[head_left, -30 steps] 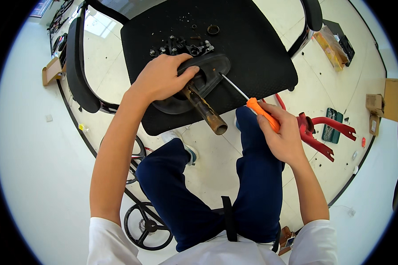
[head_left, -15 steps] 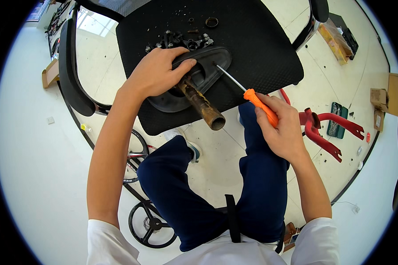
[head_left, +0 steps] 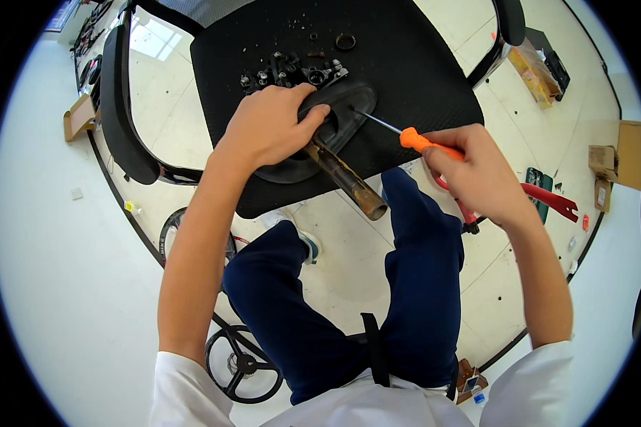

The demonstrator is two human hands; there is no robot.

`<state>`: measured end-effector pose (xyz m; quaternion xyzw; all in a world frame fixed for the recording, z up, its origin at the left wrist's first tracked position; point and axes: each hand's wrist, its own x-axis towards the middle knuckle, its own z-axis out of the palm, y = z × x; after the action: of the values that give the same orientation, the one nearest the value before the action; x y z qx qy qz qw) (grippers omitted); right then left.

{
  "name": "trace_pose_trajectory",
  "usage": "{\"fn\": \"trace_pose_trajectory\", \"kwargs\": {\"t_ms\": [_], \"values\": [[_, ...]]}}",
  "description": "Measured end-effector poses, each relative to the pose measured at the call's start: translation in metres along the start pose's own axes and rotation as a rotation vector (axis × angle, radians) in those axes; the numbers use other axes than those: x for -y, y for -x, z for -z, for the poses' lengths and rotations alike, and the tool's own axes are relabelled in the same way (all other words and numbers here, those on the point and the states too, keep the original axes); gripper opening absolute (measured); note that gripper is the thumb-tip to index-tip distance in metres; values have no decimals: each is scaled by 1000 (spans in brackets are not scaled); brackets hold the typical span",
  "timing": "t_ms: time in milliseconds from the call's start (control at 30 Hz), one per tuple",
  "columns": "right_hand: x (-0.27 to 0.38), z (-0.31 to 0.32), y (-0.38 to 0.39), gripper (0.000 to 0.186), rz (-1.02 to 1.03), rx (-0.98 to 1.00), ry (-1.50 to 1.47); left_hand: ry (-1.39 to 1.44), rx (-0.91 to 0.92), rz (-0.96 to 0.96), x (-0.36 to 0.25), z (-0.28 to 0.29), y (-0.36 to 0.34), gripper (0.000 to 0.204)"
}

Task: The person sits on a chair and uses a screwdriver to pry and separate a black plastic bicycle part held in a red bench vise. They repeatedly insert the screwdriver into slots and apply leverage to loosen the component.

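A black bicycle saddle (head_left: 361,98) lies underside up on the dark seat of an office chair (head_left: 434,92). From it a worn, brownish seatpost tube (head_left: 345,179) sticks out past the chair's front edge. My left hand (head_left: 274,122) is closed over the saddle, thumb and fingers gripping it beside the tube. In my right hand (head_left: 481,167) is a screwdriver (head_left: 413,139) with an orange handle. Its metal shaft slants left and its tip touches the saddle near a small hole. Whether the tip sits inside the hole, I cannot tell.
Small dark metal parts (head_left: 285,70) and a ring (head_left: 345,43) lie behind the saddle. A red fork (head_left: 554,201) and a green case (head_left: 534,176) are on the floor at right, near cardboard boxes (head_left: 604,162). Black spoked wheels (head_left: 245,363) lie at lower left.
My right hand has moved right, and the screwdriver slants flatter. The saddle and my left hand have shifted slightly right, with the tube's free end swinging right.
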<state>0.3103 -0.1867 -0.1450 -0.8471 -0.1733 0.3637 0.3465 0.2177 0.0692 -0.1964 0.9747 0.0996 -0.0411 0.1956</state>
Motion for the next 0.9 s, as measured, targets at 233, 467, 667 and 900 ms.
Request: {"fn": "trace_pose_trajectory", "kwargs": {"t_ms": [233,467,667,900], "values": [[2,10,-3,22,-538,176,-998,13,78,25,-8,4,3,46],[6,-9,1,23,-432,80,-844,60,-20,-116,7,-7,1,39],[1,-16,-7,36,90,-13,110,58,15,-91,7,-5,-2,39],[-24,-25,4,46,812,-167,1229,47,48,-65,3,-1,-5,41]]}}
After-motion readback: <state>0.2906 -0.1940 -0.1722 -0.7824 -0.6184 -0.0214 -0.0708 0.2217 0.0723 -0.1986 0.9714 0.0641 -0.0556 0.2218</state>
